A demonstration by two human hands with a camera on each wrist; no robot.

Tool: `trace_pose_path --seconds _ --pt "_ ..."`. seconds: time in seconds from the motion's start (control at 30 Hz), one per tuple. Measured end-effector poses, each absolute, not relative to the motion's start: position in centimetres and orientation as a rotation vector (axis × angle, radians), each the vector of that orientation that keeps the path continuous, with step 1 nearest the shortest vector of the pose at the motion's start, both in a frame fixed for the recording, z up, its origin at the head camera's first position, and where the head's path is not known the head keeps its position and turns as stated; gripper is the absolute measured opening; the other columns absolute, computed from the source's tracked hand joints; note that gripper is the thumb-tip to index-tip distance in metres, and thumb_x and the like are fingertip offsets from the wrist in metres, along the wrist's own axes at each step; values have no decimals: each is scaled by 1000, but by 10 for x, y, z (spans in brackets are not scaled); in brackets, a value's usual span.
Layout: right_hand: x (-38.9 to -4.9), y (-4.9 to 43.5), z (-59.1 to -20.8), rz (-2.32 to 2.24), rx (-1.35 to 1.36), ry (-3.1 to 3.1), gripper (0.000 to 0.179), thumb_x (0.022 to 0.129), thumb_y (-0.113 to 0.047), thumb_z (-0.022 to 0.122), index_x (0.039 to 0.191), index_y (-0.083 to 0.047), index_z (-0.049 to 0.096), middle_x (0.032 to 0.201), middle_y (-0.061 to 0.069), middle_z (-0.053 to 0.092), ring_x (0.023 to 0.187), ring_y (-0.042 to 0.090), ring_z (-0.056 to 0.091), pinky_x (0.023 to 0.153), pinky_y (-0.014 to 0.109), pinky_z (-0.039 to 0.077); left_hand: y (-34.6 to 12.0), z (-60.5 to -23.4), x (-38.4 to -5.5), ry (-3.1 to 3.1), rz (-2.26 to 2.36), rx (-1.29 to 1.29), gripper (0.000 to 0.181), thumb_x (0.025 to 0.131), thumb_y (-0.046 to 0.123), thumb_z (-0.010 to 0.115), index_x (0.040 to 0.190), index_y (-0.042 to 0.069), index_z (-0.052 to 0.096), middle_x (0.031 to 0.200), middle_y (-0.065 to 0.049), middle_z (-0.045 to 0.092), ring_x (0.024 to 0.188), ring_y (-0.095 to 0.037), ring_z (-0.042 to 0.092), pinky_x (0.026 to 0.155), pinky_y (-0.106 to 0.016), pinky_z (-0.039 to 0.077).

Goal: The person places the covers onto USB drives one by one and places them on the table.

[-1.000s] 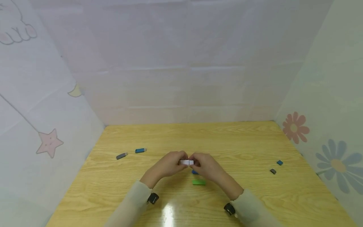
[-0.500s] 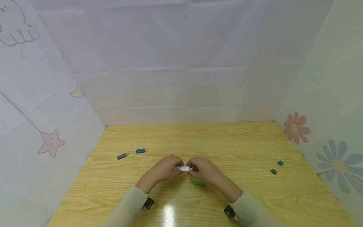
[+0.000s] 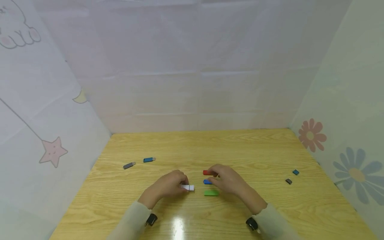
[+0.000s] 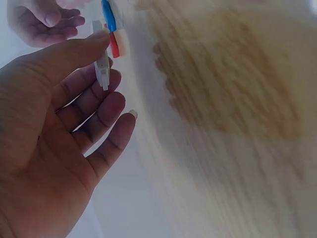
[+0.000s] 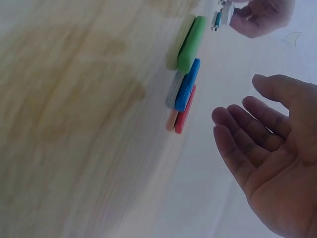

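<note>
A white USB flash drive [image 3: 189, 188] with a seam near one end is pinched between the thumb and fingers of my left hand [image 3: 169, 185], low over the table. The left wrist view shows the same white drive [image 4: 102, 72] end-on. My right hand [image 3: 230, 180] holds nothing, its fingers relaxed above a red stick [image 3: 205, 172] and a blue stick [image 3: 206, 182], partly covering both. Just nearer me lies a green stick [image 3: 211, 193]. In the right wrist view the green [image 5: 192, 44], blue [image 5: 187, 87] and red [image 5: 185, 111] sticks lie in a row.
At the left of the wooden table [image 3: 198, 143], a grey USB flash drive [image 3: 129, 165] and a blue USB flash drive [image 3: 148, 160] lie with metal plugs bare. A small blue cap [image 3: 295, 172] and a dark cap [image 3: 289, 181] lie at the right.
Both hands were together on the white flash drive. The right hand has let go and moved right; the left has carried the drive left and nearer me.
</note>
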State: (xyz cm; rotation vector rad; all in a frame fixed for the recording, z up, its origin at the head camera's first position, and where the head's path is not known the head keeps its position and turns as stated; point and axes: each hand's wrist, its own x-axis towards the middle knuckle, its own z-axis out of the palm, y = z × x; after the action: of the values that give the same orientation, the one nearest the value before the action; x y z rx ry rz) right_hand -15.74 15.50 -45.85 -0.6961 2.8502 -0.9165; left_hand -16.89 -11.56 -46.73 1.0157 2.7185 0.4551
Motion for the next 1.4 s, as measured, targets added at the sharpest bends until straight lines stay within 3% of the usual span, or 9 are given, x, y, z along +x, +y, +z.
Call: trace_pose_path --seconds 0.27,1.13,1.27,1.4 --pt "-156 175 -461 -877 -634 2892 23 95 -19 73 115 -7 71 109 4 71 96 20 67 81 39 57 -119 -472 -166 2676 481 1026 14 88 27 82 96 21 72 93 13 60 83 -3 47 75 -23 48" --pt "-150 268 -459 -839 -480 3002 24 97 -13 69 116 1 70 110 12 71 93 24 68 79 43 59 -125 -476 -169 2592 582 966 16 87 29 82 97 20 72 88 12 58 78 -3 47 70 -21 45" --pt "-149 281 -459 -815 -466 3028 26 97 -13 69 117 2 69 110 14 71 93 26 68 79 45 59 -126 -477 -170 2595 575 958 18 88 31 81 100 21 72 91 12 58 82 -4 49 73 -22 47" --pt "-148 294 -459 -793 -424 3037 27 97 -14 68 118 3 68 111 15 70 95 29 67 80 48 58 -130 -477 -172 2622 562 941 22 91 35 77 108 21 72 99 13 62 94 -5 53 85 -28 51"
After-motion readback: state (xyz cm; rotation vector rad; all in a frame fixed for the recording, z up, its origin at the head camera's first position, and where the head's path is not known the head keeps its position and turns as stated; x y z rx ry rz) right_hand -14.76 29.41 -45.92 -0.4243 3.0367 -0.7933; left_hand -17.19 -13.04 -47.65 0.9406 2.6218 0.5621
